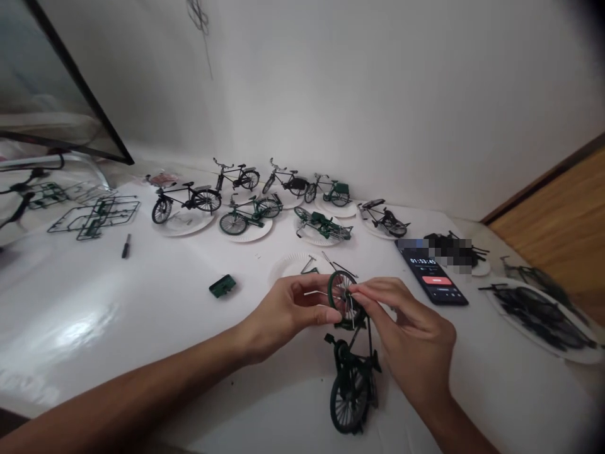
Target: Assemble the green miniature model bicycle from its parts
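Between both hands is a dark green model bicycle point(352, 359), one wheel pointing toward me and the other away. My left hand point(293, 309) pinches the rim of its far wheel point(336, 291) between thumb and fingers. With thumb and index finger together, my right hand point(401, 321) grips the bicycle at that wheel's hub; a tiny part at the fingertips cannot be made out. Thin silvery rods run across the spokes. Just behind the hands lies a paper plate point(278, 270) with small loose parts. A green box-like piece point(222, 286) rests to the left.
Several finished-looking model bicycles point(186, 200) stand or lie on paper plates along the wall. Green part frames point(94, 215) and a small screwdriver point(126, 246) lie at left. At right are a phone point(432, 274) showing a timer and a plate of black parts point(539, 315).
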The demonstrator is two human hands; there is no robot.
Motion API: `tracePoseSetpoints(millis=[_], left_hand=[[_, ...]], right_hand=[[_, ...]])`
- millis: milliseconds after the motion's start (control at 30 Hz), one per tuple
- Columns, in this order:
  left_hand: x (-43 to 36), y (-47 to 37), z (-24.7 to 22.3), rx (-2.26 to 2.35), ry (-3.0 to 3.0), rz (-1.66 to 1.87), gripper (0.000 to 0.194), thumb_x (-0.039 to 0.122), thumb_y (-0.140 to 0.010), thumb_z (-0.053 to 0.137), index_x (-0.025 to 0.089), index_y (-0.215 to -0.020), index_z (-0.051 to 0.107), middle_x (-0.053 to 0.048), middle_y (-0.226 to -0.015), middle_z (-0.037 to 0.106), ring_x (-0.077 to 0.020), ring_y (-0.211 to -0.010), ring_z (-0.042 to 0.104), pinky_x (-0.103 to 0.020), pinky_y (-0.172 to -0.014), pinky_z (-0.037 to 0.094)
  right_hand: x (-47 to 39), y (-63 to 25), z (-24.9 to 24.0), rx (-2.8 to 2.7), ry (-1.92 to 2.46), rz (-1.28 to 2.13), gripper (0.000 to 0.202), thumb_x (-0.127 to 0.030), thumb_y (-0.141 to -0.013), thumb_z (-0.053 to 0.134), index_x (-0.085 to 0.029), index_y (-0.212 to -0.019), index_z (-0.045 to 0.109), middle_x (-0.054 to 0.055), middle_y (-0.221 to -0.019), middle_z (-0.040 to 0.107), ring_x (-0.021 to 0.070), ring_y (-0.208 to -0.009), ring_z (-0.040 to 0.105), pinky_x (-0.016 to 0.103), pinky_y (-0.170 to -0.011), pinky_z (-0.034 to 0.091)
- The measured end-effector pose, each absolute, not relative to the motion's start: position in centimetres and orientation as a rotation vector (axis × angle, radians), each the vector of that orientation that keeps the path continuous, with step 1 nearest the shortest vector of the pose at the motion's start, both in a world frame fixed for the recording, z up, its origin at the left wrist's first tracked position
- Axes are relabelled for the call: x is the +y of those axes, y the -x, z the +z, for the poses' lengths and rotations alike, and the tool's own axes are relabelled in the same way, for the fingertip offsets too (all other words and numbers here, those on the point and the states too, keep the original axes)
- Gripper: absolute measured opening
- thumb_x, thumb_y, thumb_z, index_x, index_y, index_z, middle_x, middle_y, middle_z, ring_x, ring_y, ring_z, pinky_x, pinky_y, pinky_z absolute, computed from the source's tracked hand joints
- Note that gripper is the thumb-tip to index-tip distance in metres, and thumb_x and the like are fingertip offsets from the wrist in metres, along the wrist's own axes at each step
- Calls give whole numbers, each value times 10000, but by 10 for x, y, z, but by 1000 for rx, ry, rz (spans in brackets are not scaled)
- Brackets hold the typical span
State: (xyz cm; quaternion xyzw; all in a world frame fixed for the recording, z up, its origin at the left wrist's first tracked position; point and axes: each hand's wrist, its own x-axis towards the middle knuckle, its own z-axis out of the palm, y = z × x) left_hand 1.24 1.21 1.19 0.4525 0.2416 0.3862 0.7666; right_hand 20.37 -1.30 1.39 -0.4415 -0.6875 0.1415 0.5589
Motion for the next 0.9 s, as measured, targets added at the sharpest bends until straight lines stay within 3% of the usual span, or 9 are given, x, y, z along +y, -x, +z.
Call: tracePoseSetpoints(millis=[367, 900], left_hand=[[13, -15, 15, 540, -1025, 938, 418, 164, -692, 881, 138, -1084, 740, -79, -989, 722, -174, -936, 661, -298, -847, 560], [11, -17, 17, 602, -1040, 931, 424, 227, -689, 891, 118, -1070, 740, -82, -951, 713, -180, -909, 646, -298, -831, 561]], right_hand=[[-15, -199, 13, -1471, 1195, 418, 74, -191, -866, 746, -263, -877, 759, -1, -896, 760, 178, -835, 705, 318, -778, 561], [-14, -203, 14, -1517, 1135, 515, 63, -178, -869, 736, -241, -864, 744, 18, -884, 747, 198, -843, 702, 350, -781, 553]])
